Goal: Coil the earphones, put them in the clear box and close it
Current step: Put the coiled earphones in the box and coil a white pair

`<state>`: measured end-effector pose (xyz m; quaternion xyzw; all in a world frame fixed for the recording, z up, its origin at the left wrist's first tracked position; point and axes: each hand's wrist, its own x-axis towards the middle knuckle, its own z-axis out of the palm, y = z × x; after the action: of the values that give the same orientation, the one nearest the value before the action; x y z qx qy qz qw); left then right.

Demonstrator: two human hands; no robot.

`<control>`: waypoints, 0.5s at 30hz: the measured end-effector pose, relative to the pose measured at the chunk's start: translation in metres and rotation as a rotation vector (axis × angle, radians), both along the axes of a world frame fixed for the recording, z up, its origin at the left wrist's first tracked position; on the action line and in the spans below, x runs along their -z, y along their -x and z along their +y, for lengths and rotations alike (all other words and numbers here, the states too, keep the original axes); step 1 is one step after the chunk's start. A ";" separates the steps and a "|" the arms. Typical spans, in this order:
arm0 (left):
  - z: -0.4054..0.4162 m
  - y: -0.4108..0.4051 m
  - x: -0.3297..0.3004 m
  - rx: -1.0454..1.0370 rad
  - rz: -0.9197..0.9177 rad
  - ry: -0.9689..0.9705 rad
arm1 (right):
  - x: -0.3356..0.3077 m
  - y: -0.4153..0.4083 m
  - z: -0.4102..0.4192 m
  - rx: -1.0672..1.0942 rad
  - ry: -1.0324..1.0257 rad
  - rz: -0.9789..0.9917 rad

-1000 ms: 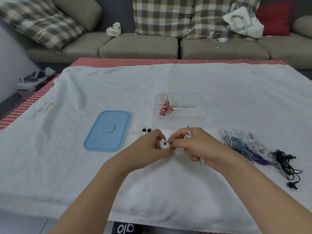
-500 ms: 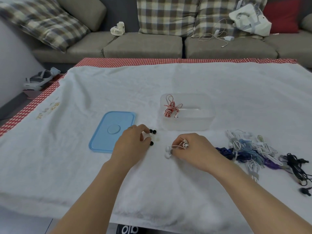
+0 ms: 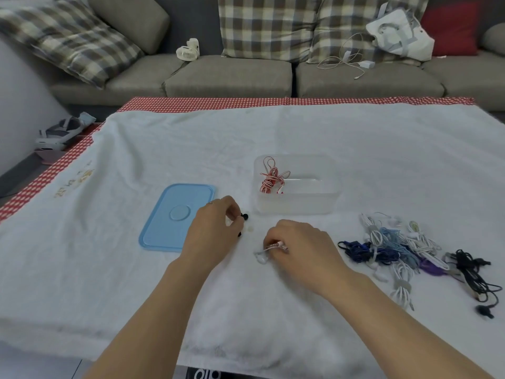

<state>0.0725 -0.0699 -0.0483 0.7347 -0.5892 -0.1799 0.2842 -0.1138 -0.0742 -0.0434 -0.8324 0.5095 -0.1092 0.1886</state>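
Right hand [image 3: 297,247] pinches white earphones [image 3: 269,250] at frame centre; left hand [image 3: 216,228] grips black eartip [image 3: 245,216]. Cable's light, floppy: hold the bundle's middle.

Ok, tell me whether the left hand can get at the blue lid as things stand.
Probably yes. The left hand sits right beside the blue lid, which lies flat and uncovered on the towel, though its fingertips are busy with small black ear tips.

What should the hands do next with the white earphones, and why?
Probably the right hand should carry its coiled white earphones over to the clear box and drop them in. The bundle looks wound already, the box stands open with only the red earphones inside, and the blue lid lies off beside it.
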 end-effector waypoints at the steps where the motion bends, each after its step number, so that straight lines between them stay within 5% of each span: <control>1: 0.001 0.000 -0.003 -0.003 0.041 0.014 | 0.000 0.001 -0.001 0.000 0.010 0.008; 11: 0.010 0.015 -0.018 0.180 0.207 -0.137 | -0.002 0.007 0.004 -0.042 -0.076 -0.062; 15: 0.014 0.020 -0.013 0.219 0.288 -0.217 | -0.013 0.012 0.000 0.183 -0.202 -0.437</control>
<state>0.0528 -0.0556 -0.0356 0.6594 -0.5958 -0.3753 0.2634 -0.1261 -0.0743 -0.0305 -0.7163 0.5383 -0.2515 0.3658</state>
